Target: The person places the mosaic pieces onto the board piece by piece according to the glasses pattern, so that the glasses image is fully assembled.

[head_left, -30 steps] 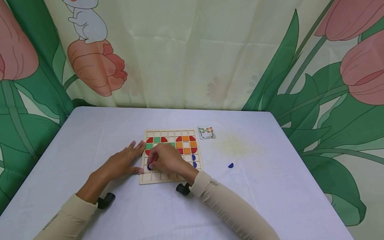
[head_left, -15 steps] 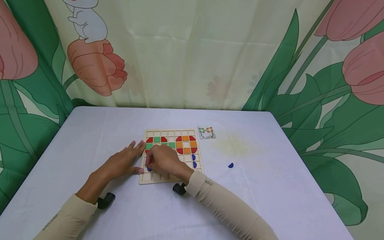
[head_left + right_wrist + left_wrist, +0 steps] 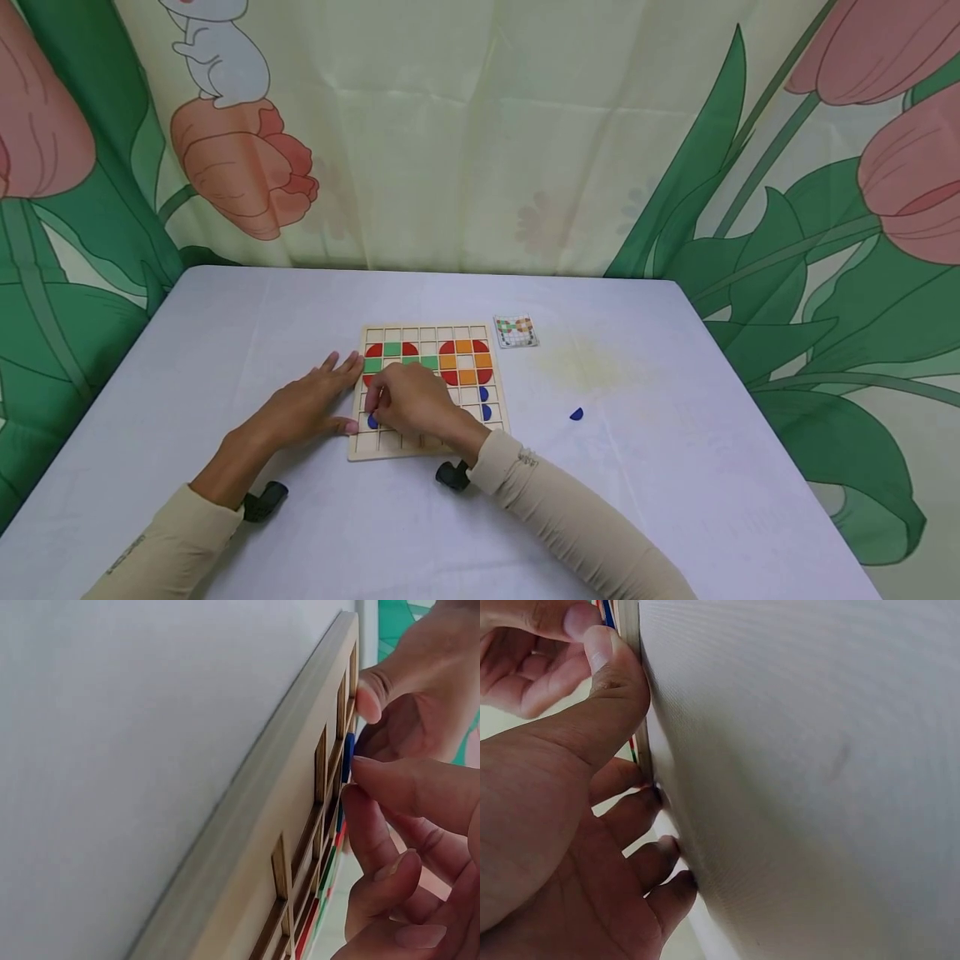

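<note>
The wooden grid board (image 3: 431,454) lies on the table, with red, green, orange and blue pieces set in its cells. My left hand (image 3: 307,407) steadies its left edge, fingers extended and thumb at the near corner. Over the left column, my right hand (image 3: 412,402) has thumb and forefinger together at a blue half-circle piece (image 3: 340,817), partly hidden by the fingers. Just nearer me sits another blue half-circle (image 3: 372,422), close to the right thumb tip. Two blue half-circles (image 3: 486,403) fill cells in the right column.
A small pattern card (image 3: 516,331) lies beyond the board's far right corner. One loose blue half-circle (image 3: 577,413) rests on the white tablecloth (image 3: 637,492) to the right. A printed curtain (image 3: 480,150) hangs behind the table.
My right hand has shifted slightly away from me and left, uncovering more of the nearer blue half-circle. My left hand has stayed in place.
</note>
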A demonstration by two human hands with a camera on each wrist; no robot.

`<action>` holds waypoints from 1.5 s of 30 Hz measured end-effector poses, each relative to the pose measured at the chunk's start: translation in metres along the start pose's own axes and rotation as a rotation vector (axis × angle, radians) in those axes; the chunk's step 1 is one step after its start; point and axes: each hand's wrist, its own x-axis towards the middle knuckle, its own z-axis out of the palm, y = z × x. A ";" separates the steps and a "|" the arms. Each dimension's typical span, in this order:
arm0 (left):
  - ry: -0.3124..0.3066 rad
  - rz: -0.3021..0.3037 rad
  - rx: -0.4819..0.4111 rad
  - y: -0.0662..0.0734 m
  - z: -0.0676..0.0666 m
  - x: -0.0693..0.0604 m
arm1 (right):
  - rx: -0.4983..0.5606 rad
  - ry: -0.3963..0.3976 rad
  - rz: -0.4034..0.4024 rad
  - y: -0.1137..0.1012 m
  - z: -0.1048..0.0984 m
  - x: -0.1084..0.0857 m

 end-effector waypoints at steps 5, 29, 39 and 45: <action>-0.003 -0.015 0.008 0.001 0.001 0.001 | 0.000 0.020 -0.011 0.001 -0.003 -0.004; -0.002 -0.042 0.033 0.001 0.005 0.004 | 0.055 0.090 0.095 0.035 -0.031 -0.042; 0.013 -0.034 0.037 0.001 0.006 0.004 | 0.055 0.138 0.109 0.058 -0.046 -0.065; 0.015 -0.036 0.041 0.002 0.006 0.003 | 0.080 0.166 0.131 0.074 -0.055 -0.078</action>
